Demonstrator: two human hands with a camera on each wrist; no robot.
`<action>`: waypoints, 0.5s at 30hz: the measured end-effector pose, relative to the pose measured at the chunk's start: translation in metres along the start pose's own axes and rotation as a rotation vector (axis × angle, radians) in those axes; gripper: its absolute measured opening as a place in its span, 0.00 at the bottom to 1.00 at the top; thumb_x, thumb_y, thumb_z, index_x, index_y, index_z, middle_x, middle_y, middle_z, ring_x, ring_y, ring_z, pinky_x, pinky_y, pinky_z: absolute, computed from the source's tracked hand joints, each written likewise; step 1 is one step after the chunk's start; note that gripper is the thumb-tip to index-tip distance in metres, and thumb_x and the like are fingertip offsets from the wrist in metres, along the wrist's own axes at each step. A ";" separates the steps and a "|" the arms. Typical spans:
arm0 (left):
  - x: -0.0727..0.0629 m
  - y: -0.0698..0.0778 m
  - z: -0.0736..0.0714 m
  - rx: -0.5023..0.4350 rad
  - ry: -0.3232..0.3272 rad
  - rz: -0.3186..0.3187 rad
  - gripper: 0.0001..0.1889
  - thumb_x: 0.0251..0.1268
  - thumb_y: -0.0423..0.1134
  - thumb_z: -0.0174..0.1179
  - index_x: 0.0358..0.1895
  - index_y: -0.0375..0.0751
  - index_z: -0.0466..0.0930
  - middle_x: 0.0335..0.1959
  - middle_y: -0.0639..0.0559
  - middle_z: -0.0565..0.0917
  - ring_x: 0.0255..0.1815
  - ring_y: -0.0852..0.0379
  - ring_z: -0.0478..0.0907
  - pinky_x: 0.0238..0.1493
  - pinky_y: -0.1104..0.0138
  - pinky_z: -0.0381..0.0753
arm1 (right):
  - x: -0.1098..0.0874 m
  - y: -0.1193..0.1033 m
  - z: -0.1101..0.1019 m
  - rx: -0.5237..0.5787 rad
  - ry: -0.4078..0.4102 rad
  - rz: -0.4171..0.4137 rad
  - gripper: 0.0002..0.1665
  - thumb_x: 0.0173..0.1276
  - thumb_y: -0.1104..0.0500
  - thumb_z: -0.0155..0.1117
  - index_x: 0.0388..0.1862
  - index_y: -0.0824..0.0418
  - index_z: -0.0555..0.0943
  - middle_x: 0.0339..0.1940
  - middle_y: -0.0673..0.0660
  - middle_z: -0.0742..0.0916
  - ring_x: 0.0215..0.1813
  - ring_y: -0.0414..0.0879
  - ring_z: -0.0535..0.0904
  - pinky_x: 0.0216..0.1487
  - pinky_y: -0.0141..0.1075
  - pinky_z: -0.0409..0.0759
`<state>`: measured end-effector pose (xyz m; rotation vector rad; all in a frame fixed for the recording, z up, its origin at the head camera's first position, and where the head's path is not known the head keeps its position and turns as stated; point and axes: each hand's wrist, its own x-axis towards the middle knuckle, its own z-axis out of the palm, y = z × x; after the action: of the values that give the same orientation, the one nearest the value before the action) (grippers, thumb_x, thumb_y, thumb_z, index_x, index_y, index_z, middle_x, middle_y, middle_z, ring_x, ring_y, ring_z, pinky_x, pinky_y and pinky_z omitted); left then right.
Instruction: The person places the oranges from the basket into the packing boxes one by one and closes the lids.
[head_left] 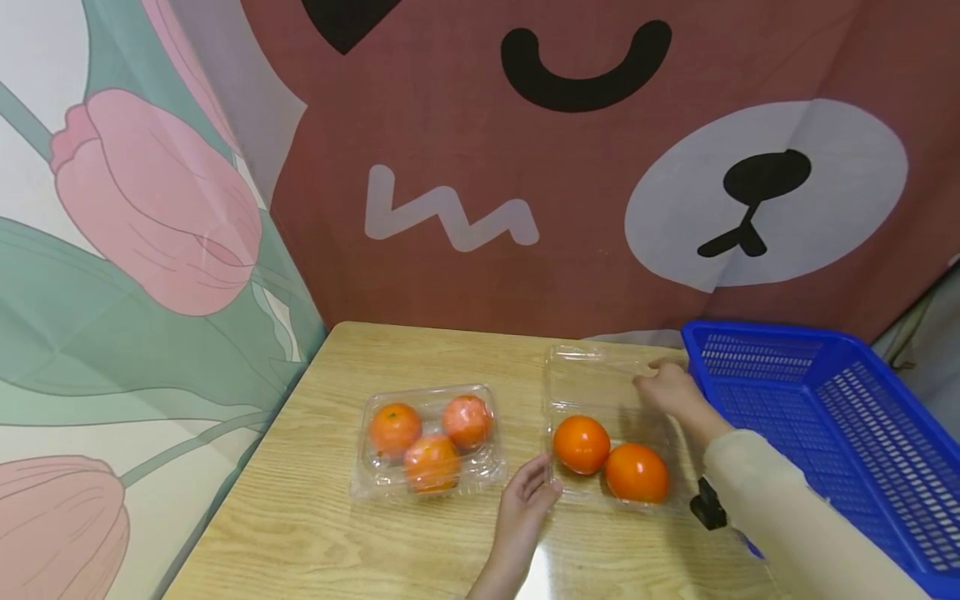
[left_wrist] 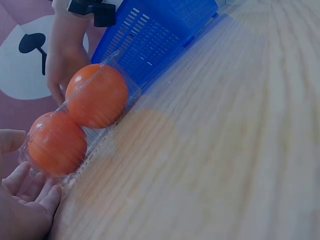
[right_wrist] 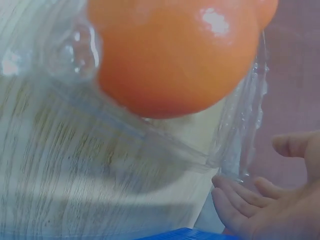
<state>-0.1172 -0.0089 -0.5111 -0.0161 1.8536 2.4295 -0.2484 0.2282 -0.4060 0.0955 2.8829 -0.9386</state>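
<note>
A clear plastic clamshell box (head_left: 588, 379) lies with its lid folded back on the table. In its front half sit two smooth oranges, a left orange (head_left: 581, 445) and a right orange (head_left: 636, 472), side by side. My left hand (head_left: 525, 500) is at the box's front left corner, fingers loosely bent and thumb apart. At the box's right side is my right hand (head_left: 672, 397), near the lid's edge. In the right wrist view, the right hand's fingers (right_wrist: 240, 200) extend beside the clear plastic wall, thumb spread away; contact cannot be told.
To the left, a closed clear box (head_left: 468, 479) holds three oranges. A blue perforated basket (head_left: 780, 333) stands at the right, close to my right forearm. Behind the wooden table (head_left: 300, 517) hangs a printed cloth (head_left: 450, 283) with a bear face.
</note>
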 end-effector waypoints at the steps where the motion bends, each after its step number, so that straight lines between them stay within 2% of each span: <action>1: 0.000 0.000 0.000 -0.002 0.000 0.001 0.26 0.67 0.35 0.61 0.66 0.28 0.70 0.65 0.34 0.73 0.67 0.37 0.69 0.64 0.58 0.73 | -0.001 0.000 -0.001 0.024 0.014 0.004 0.37 0.71 0.57 0.53 0.65 0.86 0.61 0.58 0.82 0.76 0.59 0.73 0.72 0.61 0.59 0.71; 7: 0.000 0.000 0.000 -0.011 0.004 0.009 0.26 0.67 0.34 0.61 0.66 0.27 0.70 0.65 0.33 0.73 0.67 0.37 0.69 0.64 0.57 0.73 | -0.008 -0.004 -0.006 0.127 0.079 -0.003 0.41 0.70 0.58 0.55 0.69 0.86 0.54 0.52 0.82 0.79 0.54 0.72 0.75 0.59 0.59 0.72; 15: 0.001 0.001 0.001 -0.004 0.003 0.005 0.26 0.66 0.33 0.62 0.65 0.27 0.70 0.65 0.33 0.74 0.67 0.37 0.69 0.64 0.56 0.73 | -0.029 -0.008 -0.014 0.173 0.079 -0.001 0.46 0.72 0.57 0.54 0.73 0.81 0.43 0.62 0.84 0.70 0.62 0.75 0.68 0.64 0.63 0.66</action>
<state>-0.1180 -0.0083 -0.5103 -0.0153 1.8524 2.4380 -0.2220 0.2294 -0.3861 0.1489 2.8659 -1.2087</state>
